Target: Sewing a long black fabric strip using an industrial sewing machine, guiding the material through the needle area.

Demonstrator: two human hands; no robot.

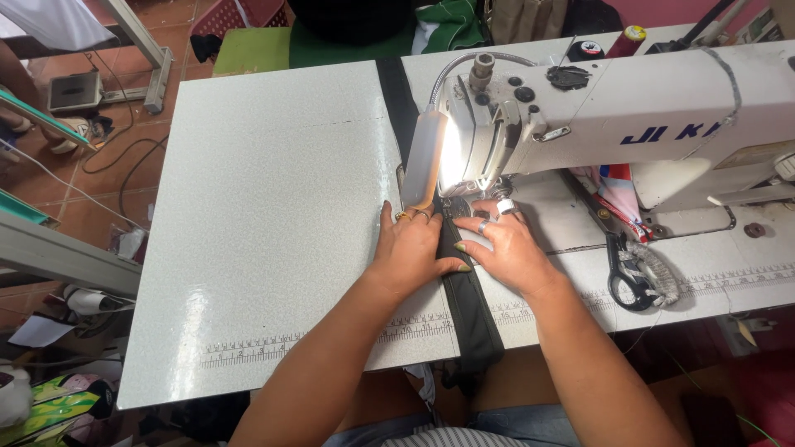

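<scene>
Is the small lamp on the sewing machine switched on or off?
On. The lamp on its bent neck shines bright white light onto the sewing machine head beside it, above the black strip.

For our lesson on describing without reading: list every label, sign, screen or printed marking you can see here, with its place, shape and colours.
Maker's lettering: on the white sewing machine arm, a short row of blue slanted capitals.
Printed ruler scale: along the near table edge, a thin black strip of ticks on pale grey.
Round sticker: behind the machine, a black disc cap with a red and white mark.
No screens are in view.
</scene>
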